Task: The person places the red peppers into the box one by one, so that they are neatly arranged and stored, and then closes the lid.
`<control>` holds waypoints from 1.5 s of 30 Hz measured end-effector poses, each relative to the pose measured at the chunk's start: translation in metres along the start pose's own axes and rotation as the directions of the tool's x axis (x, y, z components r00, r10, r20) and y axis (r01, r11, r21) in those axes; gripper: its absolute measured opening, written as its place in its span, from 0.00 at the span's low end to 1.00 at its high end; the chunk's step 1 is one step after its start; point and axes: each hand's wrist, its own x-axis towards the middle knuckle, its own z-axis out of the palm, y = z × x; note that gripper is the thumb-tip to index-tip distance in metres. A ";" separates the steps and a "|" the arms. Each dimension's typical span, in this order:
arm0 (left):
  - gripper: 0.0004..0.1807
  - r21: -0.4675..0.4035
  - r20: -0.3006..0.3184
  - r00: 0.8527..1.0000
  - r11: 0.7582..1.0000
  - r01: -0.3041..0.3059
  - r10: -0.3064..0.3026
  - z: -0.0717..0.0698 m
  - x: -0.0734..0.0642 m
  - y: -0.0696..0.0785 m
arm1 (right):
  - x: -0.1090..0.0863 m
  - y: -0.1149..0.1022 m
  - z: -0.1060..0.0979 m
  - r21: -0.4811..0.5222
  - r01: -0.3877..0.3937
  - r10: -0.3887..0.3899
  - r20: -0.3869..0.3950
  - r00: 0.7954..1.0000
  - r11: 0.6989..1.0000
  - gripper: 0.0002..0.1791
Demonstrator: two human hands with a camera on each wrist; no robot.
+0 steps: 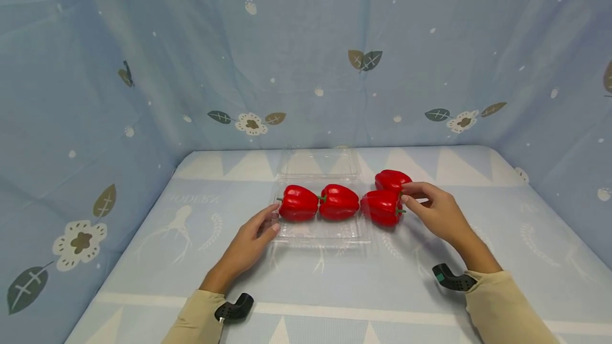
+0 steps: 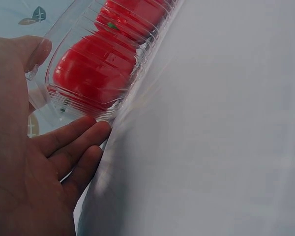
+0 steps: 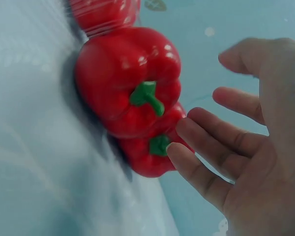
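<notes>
Two red bell peppers (image 1: 298,203) (image 1: 339,202) lie side by side in a clear plastic clamshell box (image 1: 315,231), whose lid (image 1: 319,163) is folded back. My left hand (image 1: 252,240) is at the box's left side, thumb by the rim and fingertips along the wall in the left wrist view. Just right of the box lies a third bell pepper (image 1: 382,207), its green stem to the right. A fourth bell pepper (image 1: 392,180) sits behind it. Close to these two is my right hand (image 1: 439,213), its fingers loosely bent with nothing between them in the right wrist view.
A pale patterned cloth covers the table (image 1: 311,285). Blue printed curtains (image 1: 315,41) rise behind the table and along both sides. A black band (image 1: 234,308) sits at the left wrist, another black band (image 1: 453,278) at the right wrist.
</notes>
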 end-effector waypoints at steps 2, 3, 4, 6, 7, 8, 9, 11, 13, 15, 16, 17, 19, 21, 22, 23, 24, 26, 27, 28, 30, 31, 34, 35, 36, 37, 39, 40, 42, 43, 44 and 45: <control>0.29 0.000 0.001 1.000 1.000 0.009 -0.009 0.000 0.000 0.000 | -0.001 0.002 0.002 0.013 -0.002 0.002 0.022 1.000 1.000 0.22; 0.29 -0.003 0.003 1.000 1.000 0.016 -0.016 0.000 0.000 0.000 | -0.001 0.003 0.003 0.018 -0.002 0.001 0.034 0.999 1.000 0.23; 0.29 -0.004 0.004 1.000 1.000 0.021 -0.021 -0.001 0.000 0.000 | -0.001 0.004 0.004 0.023 -0.004 0.003 0.045 0.999 1.000 0.24; 0.29 -0.005 0.009 1.000 1.000 0.030 -0.030 -0.001 -0.001 -0.001 | -0.001 0.005 0.007 0.029 -0.009 0.007 0.065 0.998 1.000 0.26; 0.29 -0.007 0.011 0.999 0.999 0.036 -0.036 -0.001 -0.001 -0.001 | -0.001 0.006 0.008 0.033 -0.011 0.009 0.072 0.997 0.999 0.27; 0.29 -0.006 0.011 0.999 0.999 0.037 -0.037 -0.001 -0.001 -0.001 | -0.001 0.007 0.009 0.035 -0.015 0.012 0.080 0.997 0.999 0.28; 0.29 -0.008 0.009 0.999 0.999 0.036 -0.036 -0.001 -0.001 -0.001 | -0.001 0.007 0.010 0.040 -0.020 0.016 0.087 0.996 0.999 0.28; 0.28 -0.006 0.007 1.000 1.000 0.030 -0.030 0.000 -0.001 -0.001 | -0.002 0.009 0.012 0.049 -0.029 0.024 0.101 0.995 0.998 0.30; 0.28 -0.005 0.005 1.000 1.000 0.020 -0.020 0.001 0.000 -0.001 | -0.002 0.011 0.014 0.053 -0.035 0.029 0.110 0.994 0.998 0.32; 0.28 -0.008 0.005 1.000 1.000 0.011 -0.011 0.001 0.000 -0.001 | -0.003 0.012 0.015 0.056 -0.036 0.030 0.116 0.993 0.998 0.33; 0.28 -0.008 0.006 1.000 1.000 0.008 -0.008 0.002 0.001 -0.001 | -0.003 0.013 0.016 0.051 -0.034 0.028 0.118 0.993 0.998 0.33; 0.28 -0.010 0.008 1.000 1.000 0.006 -0.006 0.002 0.001 -0.001 | -0.004 0.014 0.016 0.050 -0.028 0.022 0.119 0.993 0.998 0.33; 0.29 -0.010 0.010 1.000 1.000 0.003 -0.003 0.002 0.001 -0.001 | -0.004 0.015 0.018 0.050 -0.016 0.010 0.121 0.993 0.999 0.34; 0.29 -0.015 0.014 1.000 1.000 -0.001 0.002 0.001 0.001 -0.001 | -0.005 0.015 0.018 0.054 -0.005 -0.001 0.124 0.992 0.999 0.34; 0.29 -0.017 0.016 1.000 1.000 -0.004 0.005 0.001 0.001 -0.001 | -0.006 0.014 0.018 0.056 0.001 -0.008 0.125 0.992 0.998 0.34; 0.29 -0.017 0.018 1.000 1.000 -0.006 0.007 0.001 0.001 -0.001 | -0.006 0.014 0.019 0.062 0.008 -0.016 0.126 0.992 0.998 0.34; 0.29 -0.018 0.019 1.000 1.000 -0.010 0.010 0.000 0.001 -0.001 | -0.006 0.014 0.019 0.065 0.009 -0.017 0.126 0.992 0.998 0.35; 0.29 -0.020 0.022 1.000 1.000 -0.013 0.014 0.000 0.001 -0.001 | -0.006 0.013 0.020 0.068 0.013 -0.021 0.128 0.992 0.998 0.35; 0.29 -0.019 0.021 1.000 1.000 -0.015 0.015 0.000 0.001 0.000 | -0.006 0.014 0.020 0.068 0.017 -0.026 0.130 0.991 0.998 0.36; 0.29 -0.019 0.021 1.000 1.000 -0.016 0.016 -0.001 0.001 0.000 | -0.006 0.014 0.021 0.065 0.017 -0.026 0.131 0.991 0.998 0.36; 0.29 -0.015 0.019 1.000 1.000 -0.015 0.015 -0.001 0.001 0.000 | -0.006 0.014 0.022 0.059 0.010 -0.018 0.132 0.991 0.998 0.37; 0.29 -0.013 0.018 1.000 1.000 -0.014 0.014 0.000 0.001 0.000 | -0.006 0.014 0.023 0.055 0.008 -0.015 0.133 0.991 0.998 0.38; 0.29 -0.009 0.016 1.000 1.000 -0.012 0.013 0.000 0.001 -0.001 | -0.005 0.016 0.024 0.045 -0.005 -0.001 0.135 0.991 0.999 0.40; 0.29 -0.007 0.015 1.000 1.000 -0.013 0.013 0.000 0.001 -0.001 | -0.005 0.016 0.025 0.041 -0.007 0.001 0.137 0.991 0.999 0.40; 0.29 -0.006 0.014 1.000 1.000 -0.015 0.016 0.000 0.001 -0.001 | -0.005 0.016 0.025 0.033 -0.008 0.004 0.138 0.990 0.999 0.41; 0.29 -0.003 0.013 1.000 1.000 -0.019 0.019 0.000 0.001 -0.002 | -0.005 0.017 0.025 0.027 -0.012 0.008 0.140 0.990 1.000 0.41; 0.29 0.000 0.008 1.000 1.000 -0.025 0.025 0.000 0.001 -0.002 | -0.004 0.016 0.026 0.018 -0.013 0.010 0.145 0.989 1.000 0.42; 0.29 0.001 0.005 1.000 1.000 -0.028 0.028 0.000 0.001 -0.002 | -0.004 0.016 0.026 0.015 -0.012 0.010 0.147 0.989 1.000 0.42; 0.29 0.001 -0.001 0.999 0.999 -0.034 0.034 0.000 0.001 -0.003 | -0.004 0.015 0.026 0.017 -0.012 0.010 0.148 0.989 1.000 0.42; 0.29 0.000 -0.002 0.999 0.999 -0.036 0.036 0.000 0.001 -0.003 | -0.004 0.015 0.026 0.023 -0.013 0.009 0.149 0.989 1.000 0.42; 0.29 -0.004 -0.003 0.999 0.999 -0.034 0.034 0.000 0.001 -0.003 | -0.004 0.015 0.026 0.028 -0.012 0.007 0.151 0.989 1.000 0.42; 0.29 -0.005 -0.002 0.999 0.999 -0.032 0.032 0.000 0.001 -0.003 | -0.003 0.015 0.026 0.032 -0.014 0.009 0.152 0.988 0.999 0.42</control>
